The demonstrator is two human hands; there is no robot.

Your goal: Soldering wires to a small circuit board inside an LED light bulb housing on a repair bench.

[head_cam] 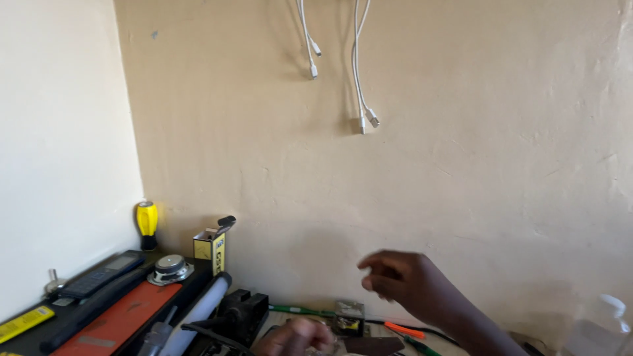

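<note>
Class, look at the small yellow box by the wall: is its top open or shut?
Open. The yellow box has its top flaps raised.

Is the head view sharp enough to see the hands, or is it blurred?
Head view: right hand is motion-blurred; left hand is cut by the bottom edge and soft; wall cables are sharp, under even daylight without glare.

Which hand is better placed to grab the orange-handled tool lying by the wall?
Probably the right hand. It is raised in the air, apparently empty, almost directly above the orange-handled tool. The left hand is low at the frame's bottom edge, farther from the tool and seemingly resting on small parts.
</note>
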